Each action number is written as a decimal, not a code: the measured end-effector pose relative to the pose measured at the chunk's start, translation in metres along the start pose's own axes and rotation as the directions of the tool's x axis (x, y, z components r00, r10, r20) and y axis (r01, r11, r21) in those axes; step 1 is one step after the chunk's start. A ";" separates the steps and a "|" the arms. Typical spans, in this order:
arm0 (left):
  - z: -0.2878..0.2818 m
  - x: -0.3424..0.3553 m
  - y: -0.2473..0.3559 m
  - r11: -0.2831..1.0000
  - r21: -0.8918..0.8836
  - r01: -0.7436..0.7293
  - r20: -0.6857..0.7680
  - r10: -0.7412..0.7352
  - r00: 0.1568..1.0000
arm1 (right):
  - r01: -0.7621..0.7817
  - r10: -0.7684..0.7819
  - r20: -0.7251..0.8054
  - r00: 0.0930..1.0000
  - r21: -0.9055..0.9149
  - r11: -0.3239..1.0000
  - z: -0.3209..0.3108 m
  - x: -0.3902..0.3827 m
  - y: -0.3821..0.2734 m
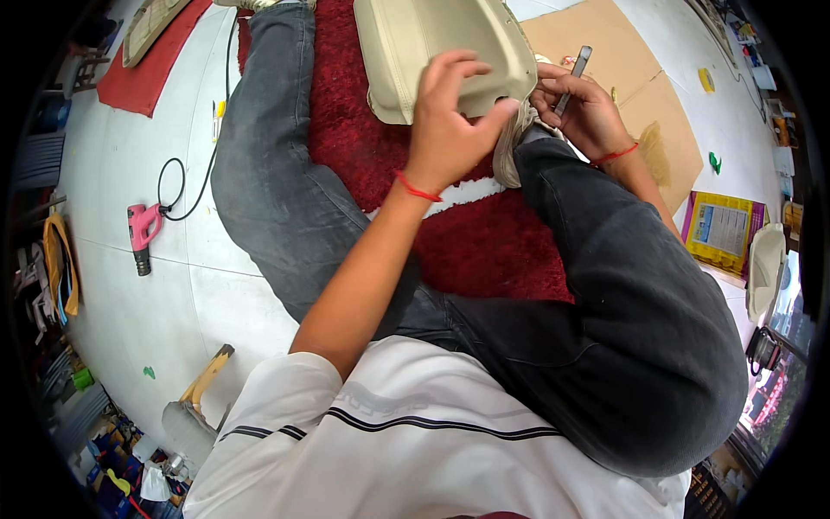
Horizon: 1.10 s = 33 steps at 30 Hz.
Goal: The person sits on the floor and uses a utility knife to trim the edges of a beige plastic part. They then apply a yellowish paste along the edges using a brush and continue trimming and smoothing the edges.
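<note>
A beige moulded trim panel (402, 52) with a stitched seam lies before me between my legs. My left hand (450, 125) is over its near end, fingers and thumb spread, holding nothing. My right hand (588, 108) is closed round a slim silver tool (577, 73) whose upper end points up and away; its kind is not clear. That hand's fingertips are close to the panel's right corner. Loose beige covering (510, 151) hangs down from this corner beside my right leg. Whether the right fingers also pinch the covering I cannot tell.
Under the panel is a red carpet (497, 246). Left lies a pink heat gun (143, 229) with a black cord; nearer is a wooden-handled tool (207, 381). Cardboard (674, 112), a yellow tape roll (706, 80) and a yellow-purple packet (722, 229) lie right.
</note>
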<state>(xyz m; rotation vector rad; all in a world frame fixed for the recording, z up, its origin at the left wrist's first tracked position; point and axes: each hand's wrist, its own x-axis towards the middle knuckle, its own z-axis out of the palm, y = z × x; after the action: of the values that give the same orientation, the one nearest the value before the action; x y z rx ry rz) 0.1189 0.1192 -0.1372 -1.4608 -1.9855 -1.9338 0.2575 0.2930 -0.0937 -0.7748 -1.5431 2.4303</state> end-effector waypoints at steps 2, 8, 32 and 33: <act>0.010 0.000 0.011 0.995 -0.062 0.078 -0.051 -0.082 0.995 | 0.003 0.000 0.053 0.999 -0.056 0.998 0.001 0.000 0.001; 0.018 0.003 0.012 0.998 -0.014 0.059 -0.138 -0.061 0.989 | 0.033 -0.035 -0.006 0.999 -0.195 0.980 0.028 -0.006 -0.008; -0.047 0.012 0.018 0.832 -0.402 0.382 -0.006 -0.419 0.908 | 0.002 0.060 0.070 0.996 -0.670 0.742 0.094 0.012 -0.047; -0.046 0.009 0.016 0.829 -0.408 0.384 -0.010 -0.424 0.905 | -0.001 0.044 0.048 0.998 -0.664 0.748 0.095 0.008 -0.044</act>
<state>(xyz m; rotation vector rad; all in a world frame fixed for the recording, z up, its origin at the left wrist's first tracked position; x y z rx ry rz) 0.0972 0.0848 -0.1084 -1.0080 -2.0754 -2.6610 0.1969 0.2405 -0.0264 -0.8135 -2.4860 1.8891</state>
